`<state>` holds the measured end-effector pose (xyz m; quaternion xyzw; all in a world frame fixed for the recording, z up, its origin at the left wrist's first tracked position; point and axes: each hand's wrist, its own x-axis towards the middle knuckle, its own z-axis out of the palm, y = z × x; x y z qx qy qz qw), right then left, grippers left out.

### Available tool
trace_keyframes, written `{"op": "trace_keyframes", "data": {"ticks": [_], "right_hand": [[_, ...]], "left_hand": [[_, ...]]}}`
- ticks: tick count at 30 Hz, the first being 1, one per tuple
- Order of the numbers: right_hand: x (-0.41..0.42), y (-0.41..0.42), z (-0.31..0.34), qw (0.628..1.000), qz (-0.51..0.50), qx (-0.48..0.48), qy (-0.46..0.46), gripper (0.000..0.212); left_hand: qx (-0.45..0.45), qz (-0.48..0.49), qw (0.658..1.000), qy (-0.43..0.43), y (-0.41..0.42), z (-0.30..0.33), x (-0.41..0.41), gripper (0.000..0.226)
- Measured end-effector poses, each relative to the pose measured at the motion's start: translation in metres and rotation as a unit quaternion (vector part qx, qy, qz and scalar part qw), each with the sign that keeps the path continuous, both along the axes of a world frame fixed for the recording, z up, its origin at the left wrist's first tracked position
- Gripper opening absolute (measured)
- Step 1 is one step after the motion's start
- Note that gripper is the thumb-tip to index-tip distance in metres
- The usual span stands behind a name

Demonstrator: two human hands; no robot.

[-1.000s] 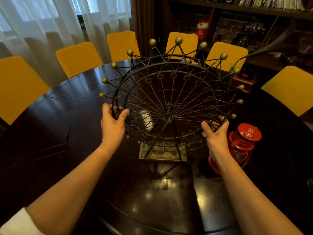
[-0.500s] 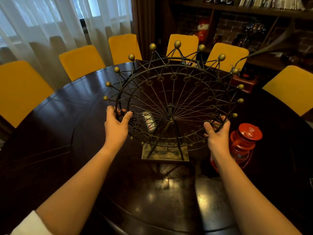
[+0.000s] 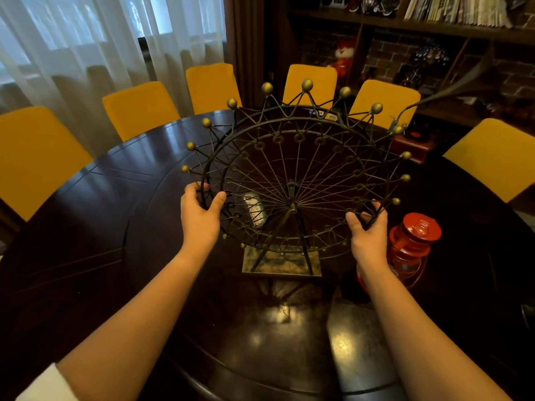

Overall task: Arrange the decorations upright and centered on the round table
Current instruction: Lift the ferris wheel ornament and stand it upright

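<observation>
A dark wire Ferris wheel ornament [image 3: 292, 157] with gold balls on its rim stands upright on a square metal base near the middle of the round dark table [image 3: 95, 227]. My left hand [image 3: 201, 214] grips the wheel's left rim. My right hand [image 3: 369, 231] grips its lower right rim. A red lantern [image 3: 414, 244] stands on the table just right of my right hand, partly hidden behind my wrist. A small gramophone [image 3: 414, 144] with a red box sits at the far right of the table, behind the wheel.
Yellow chairs [image 3: 139, 108] ring the table's far side. White curtains hang at the back left, and a bookshelf [image 3: 434, 27] with ornaments stands at the back right. A small patterned card [image 3: 253, 209] lies flat behind the wheel.
Both hands keep their grip on the wheel. The wheel and its base have shifted slightly away from me and to the right in the view; the lantern stays where it was.
</observation>
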<state>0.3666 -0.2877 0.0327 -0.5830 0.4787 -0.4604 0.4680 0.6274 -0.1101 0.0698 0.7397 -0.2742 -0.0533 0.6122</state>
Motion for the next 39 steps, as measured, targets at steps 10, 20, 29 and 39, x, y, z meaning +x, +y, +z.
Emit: {"op": "trace_keyframes", "data": {"ticks": [10, 20, 29, 39], "right_hand": [[-0.021, 0.032, 0.011, 0.991, 0.011, 0.068, 0.111, 0.100], [-0.058, 0.153, 0.047, 0.974, 0.112, 0.005, 0.195, 0.097], [-0.147, 0.314, 0.066, 0.884, 0.059, -0.198, 0.420, 0.087], [-0.272, 0.394, 0.114, 0.813, 0.000, -0.293, 0.504, 0.088]], "left_hand": [[0.069, -0.005, 0.998, -0.006, 0.045, 0.018, -0.019, 0.067], [0.190, -0.060, 0.966, -0.167, 0.141, 0.025, -0.100, 0.073], [0.220, -0.073, 0.901, -0.366, 0.273, 0.062, -0.202, 0.076], [0.215, -0.104, 0.854, -0.463, 0.338, 0.110, -0.322, 0.077]]}}
